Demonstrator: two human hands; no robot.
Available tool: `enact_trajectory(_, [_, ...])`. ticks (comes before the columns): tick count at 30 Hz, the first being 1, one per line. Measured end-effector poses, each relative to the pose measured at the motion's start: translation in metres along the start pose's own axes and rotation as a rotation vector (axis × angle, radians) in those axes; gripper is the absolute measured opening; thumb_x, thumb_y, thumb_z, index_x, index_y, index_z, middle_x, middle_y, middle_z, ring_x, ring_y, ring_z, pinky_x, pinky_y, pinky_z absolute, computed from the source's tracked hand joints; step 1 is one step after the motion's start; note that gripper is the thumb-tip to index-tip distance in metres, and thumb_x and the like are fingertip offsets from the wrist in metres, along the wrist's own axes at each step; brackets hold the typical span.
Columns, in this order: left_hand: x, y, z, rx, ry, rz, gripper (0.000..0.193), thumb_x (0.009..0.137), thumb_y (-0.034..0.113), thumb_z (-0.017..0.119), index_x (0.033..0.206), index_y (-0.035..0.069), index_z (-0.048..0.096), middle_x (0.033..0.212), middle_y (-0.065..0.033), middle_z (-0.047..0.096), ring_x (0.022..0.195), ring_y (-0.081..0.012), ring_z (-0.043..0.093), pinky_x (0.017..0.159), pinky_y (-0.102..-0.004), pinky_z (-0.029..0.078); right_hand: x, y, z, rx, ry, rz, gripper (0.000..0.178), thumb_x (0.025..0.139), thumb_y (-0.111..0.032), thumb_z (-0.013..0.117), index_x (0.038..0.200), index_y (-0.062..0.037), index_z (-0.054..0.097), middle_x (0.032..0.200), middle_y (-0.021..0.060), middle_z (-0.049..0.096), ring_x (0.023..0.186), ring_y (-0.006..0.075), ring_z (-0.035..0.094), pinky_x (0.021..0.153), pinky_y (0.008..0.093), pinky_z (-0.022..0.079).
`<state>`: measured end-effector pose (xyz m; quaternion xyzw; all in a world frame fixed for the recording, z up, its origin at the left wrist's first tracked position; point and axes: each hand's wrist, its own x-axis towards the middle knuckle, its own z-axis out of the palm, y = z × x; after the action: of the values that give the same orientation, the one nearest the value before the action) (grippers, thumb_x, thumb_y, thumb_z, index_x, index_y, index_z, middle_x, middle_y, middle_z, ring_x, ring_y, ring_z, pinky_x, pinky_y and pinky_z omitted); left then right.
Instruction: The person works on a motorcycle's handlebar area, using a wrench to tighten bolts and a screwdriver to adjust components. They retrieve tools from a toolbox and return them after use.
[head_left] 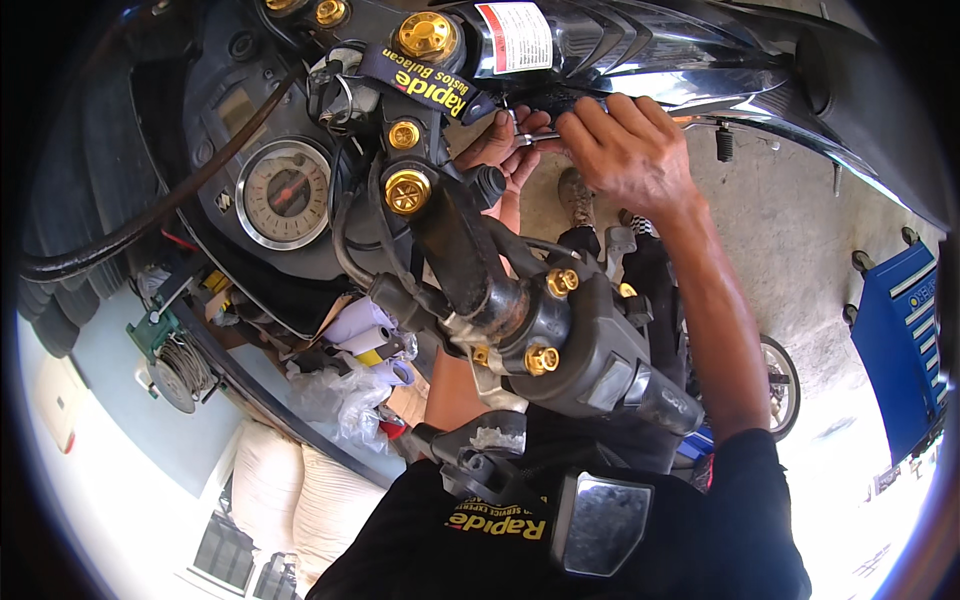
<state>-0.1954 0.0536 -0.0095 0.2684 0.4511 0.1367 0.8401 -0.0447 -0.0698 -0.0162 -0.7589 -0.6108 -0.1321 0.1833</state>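
Beside the motorcycle's black body panel [640,60], my two hands meet under a dark strap with yellow lettering [425,85]. My right hand [632,150] is closed, palm down, around the end of a slim silver hand tool [541,137]; its exact kind is hidden by the fingers. At the tool's other end, my left hand [492,142] pinches a small shiny metal piece too small to name. The left forearm passes behind the handlebar [465,255] and is partly hidden. Close to the left hand is a black rubber-like knob [487,184].
Gold bolts [407,191] and a round gauge [284,194] sit left of my hands. The switch housing [590,365] and a mirror [603,525] stick out toward my chest. A blue tool cabinet [895,345] stands at right; plastic bags and rolls [360,345] lie lower left.
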Motion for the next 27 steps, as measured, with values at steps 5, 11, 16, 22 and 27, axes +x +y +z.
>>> enact_trajectory(5, [-0.004, -0.007, 0.013, 0.189, 0.158, 0.114, 0.032, 0.1, 0.031, 0.072, 0.118, 0.005, 0.069, 0.114, -0.0081, 0.074, 0.108, -0.0172, 0.067, 0.092, -0.0286, 0.048, -0.008, 0.001, 0.022, 0.095, 0.178, 0.029, 0.022, 0.071, -0.031, 0.075, 0.083, -0.0188, 0.062, 0.08, -0.006, 0.053, 0.07, 0.0137, 0.051, 0.063, 0.0287, 0.043])
enact_trajectory(11, [-0.006, -0.011, 0.03, 0.349, 0.276, 0.184, 0.037, 0.101, 0.033, 0.071, 0.122, 0.003, 0.068, 0.113, -0.01, 0.074, 0.106, -0.0167, 0.067, 0.092, -0.0295, 0.048, -0.021, 0.001, 0.045, 0.141, 0.212, 0.116, 0.027, 0.069, -0.036, 0.081, 0.082, -0.02, 0.064, 0.079, -0.0064, 0.054, 0.068, 0.014, 0.052, 0.062, 0.0291, 0.043])
enact_trajectory(16, [-0.009, -0.005, 0.03, 0.313, 0.238, 0.174, 0.035, 0.1, 0.032, 0.072, 0.121, 0.004, 0.068, 0.115, -0.0092, 0.073, 0.107, -0.016, 0.066, 0.093, -0.0313, 0.049, -0.018, 0.0, 0.042, 0.181, 0.181, 0.137, 0.025, 0.07, -0.034, 0.08, 0.084, -0.0203, 0.066, 0.081, -0.0063, 0.057, 0.07, 0.0152, 0.055, 0.063, 0.0294, 0.045])
enact_trajectory(22, [0.001, -0.006, 0.002, -0.071, 0.042, -0.051, 0.03, 0.099, 0.03, 0.074, 0.117, 0.007, 0.069, 0.113, -0.0055, 0.071, 0.108, -0.0164, 0.066, 0.093, -0.0308, 0.051, 0.043, -0.02, -0.045, 0.032, -0.343, -0.177, 0.02, 0.083, -0.026, 0.073, 0.092, -0.0081, 0.072, 0.086, 0.0029, 0.068, 0.087, 0.0209, 0.068, 0.082, 0.0342, 0.055])
enact_trajectory(27, [0.003, 0.001, -0.004, -0.12, -0.017, -0.037, 0.028, 0.099, 0.028, 0.074, 0.116, 0.008, 0.069, 0.112, -0.0047, 0.07, 0.107, -0.0166, 0.066, 0.093, -0.0309, 0.052, 0.045, -0.01, -0.032, 0.175, -0.154, -0.078, 0.008, 0.082, -0.02, 0.07, 0.087, -0.0146, 0.073, 0.076, -0.0032, 0.059, 0.079, 0.0157, 0.061, 0.07, 0.0306, 0.048])
